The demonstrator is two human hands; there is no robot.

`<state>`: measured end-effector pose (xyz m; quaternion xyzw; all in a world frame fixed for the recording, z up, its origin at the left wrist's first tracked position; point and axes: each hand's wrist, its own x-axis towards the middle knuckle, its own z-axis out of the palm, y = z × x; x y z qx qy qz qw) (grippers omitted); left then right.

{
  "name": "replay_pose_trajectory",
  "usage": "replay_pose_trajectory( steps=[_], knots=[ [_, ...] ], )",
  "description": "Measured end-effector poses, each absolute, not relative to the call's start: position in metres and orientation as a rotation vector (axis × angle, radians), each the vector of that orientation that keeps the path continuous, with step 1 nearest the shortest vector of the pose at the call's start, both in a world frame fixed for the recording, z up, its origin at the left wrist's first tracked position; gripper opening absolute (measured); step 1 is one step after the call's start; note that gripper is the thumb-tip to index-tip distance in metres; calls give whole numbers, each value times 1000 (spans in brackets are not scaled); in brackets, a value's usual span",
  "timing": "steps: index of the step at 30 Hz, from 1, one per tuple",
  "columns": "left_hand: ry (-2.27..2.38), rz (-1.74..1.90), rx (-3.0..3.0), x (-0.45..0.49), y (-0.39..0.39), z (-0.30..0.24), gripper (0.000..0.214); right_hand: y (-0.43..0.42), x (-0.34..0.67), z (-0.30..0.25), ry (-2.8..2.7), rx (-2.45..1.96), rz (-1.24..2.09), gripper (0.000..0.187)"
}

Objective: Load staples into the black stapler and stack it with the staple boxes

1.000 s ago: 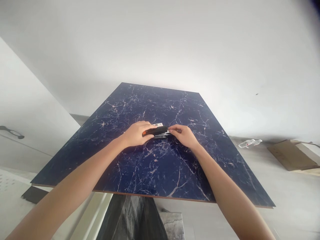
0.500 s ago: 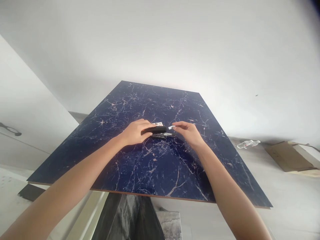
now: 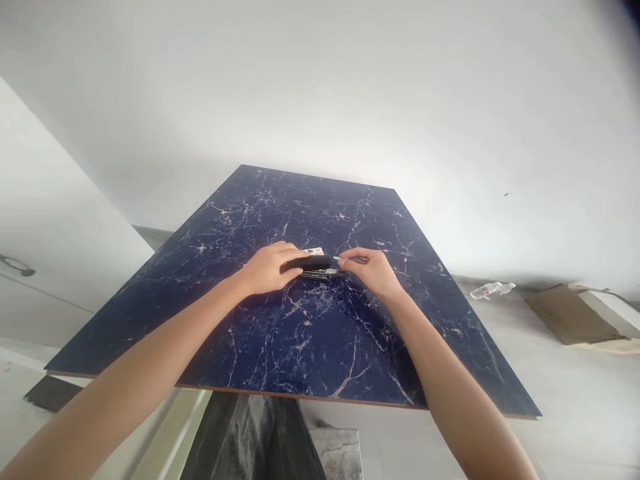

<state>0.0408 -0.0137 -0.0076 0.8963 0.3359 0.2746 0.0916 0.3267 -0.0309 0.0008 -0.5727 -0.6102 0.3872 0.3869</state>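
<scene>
A black stapler (image 3: 320, 263) lies near the middle of the dark blue marbled board (image 3: 310, 333), its metal tray sticking out to the right. My left hand (image 3: 273, 267) is closed around the stapler's left end. Between the thumb and fingertips of my right hand (image 3: 373, 269) is a small silvery strip of staples (image 3: 338, 259), held just by the stapler's right end, over the tray. Whether the strip touches the stapler I cannot tell. Behind the stapler lies a small white printed box (image 3: 315, 252), partly covered by my left fingers.
A clear plastic bottle (image 3: 493, 290) and an open cardboard box (image 3: 575, 313) lie on the floor to the right. A white wall (image 3: 320, 87) rises behind the board. At the left is a white door with a dark handle (image 3: 17, 265).
My right hand has moved slightly left and down, bringing the strip of staples closer to the stapler. My left hand keeps its hold. The view has shifted a little.
</scene>
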Motion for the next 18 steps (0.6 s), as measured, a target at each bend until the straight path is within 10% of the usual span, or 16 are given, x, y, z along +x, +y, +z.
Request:
replay_pose_trajectory(
  steps=[18],
  knots=[
    [1024,760,2632,41,-15,-6,40,-41,323,9,-2073,-1440,692,14]
  ],
)
